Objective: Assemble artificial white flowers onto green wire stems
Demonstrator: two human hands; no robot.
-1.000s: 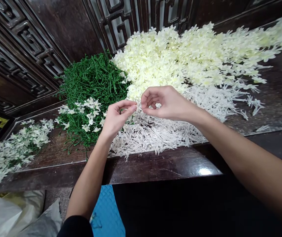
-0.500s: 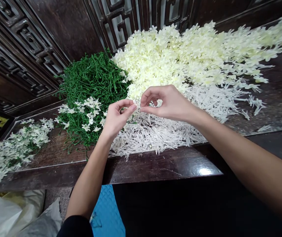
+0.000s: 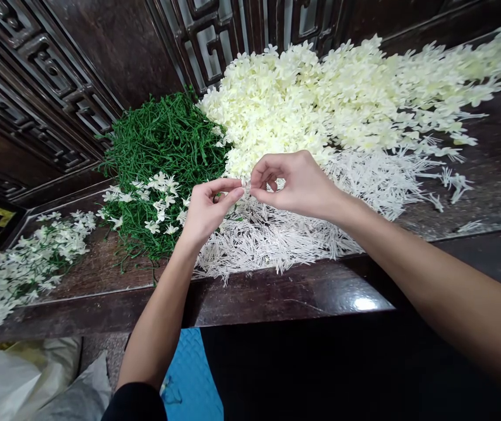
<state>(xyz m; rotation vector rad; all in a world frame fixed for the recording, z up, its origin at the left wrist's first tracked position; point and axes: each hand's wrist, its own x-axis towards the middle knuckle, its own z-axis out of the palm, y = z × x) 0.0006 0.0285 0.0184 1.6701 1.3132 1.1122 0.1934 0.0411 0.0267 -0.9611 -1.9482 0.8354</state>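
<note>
Over the front of the heaps, my left hand (image 3: 210, 206) pinches thumb and forefinger together on a small white flower piece (image 3: 244, 182), mostly covered by the fingertips. Just to its right my right hand (image 3: 292, 181) is closed in a pinch, its fingertips almost meeting the left ones. What lies between the right fingertips is too small to make out. Below both hands spreads a heap of thin white stamen-like sprigs (image 3: 272, 240). Behind them rises a pile of cream-white artificial petals (image 3: 285, 105). Green plastic stems (image 3: 163, 137) lie heaped left of the petals.
Several assembled white flowers (image 3: 160, 204) rest on the green stems. More flowers on stems (image 3: 35, 266) lie at the bench's left end. The dark wooden bench (image 3: 277, 295) has a carved lattice back (image 3: 209, 44). Pale sacks (image 3: 52, 374) stand on the floor at lower left.
The fingertips have shifted slightly; the white piece between the hands now shows less, mostly hidden at the left fingertips. The heaps look the same.
</note>
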